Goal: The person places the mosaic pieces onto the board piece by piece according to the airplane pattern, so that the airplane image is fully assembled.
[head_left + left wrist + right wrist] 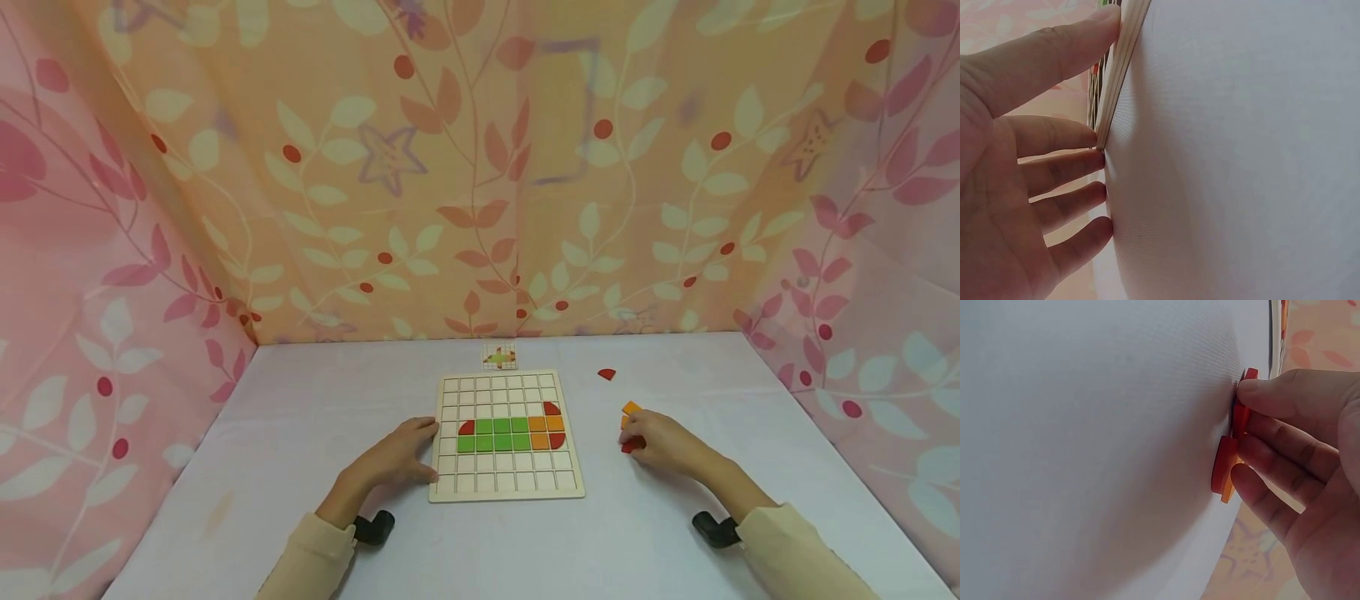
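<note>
Cream sleeves [303,554] foremost in head view. Gridded board [506,482] lies on bench [247,408] between hands, coloured tiles [502,442] forming band with long axis left-right. Left hand [399,454], fingers extended, touches board's left side; right hand [663,442] well right, beside orange pieces [632,408]. Left wrist view: thumb, fingertips against board edge. Right wrist view: thumb, fingers pinch red piece [1240,419].

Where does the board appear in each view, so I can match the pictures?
Head: board below centre, left hand touching its left edge.
Left wrist: board edge-on, left of centre, cut off at the top.
Right wrist: only a thin strip of board, top right.
Shared landmark: white cloth, in all three.
</note>
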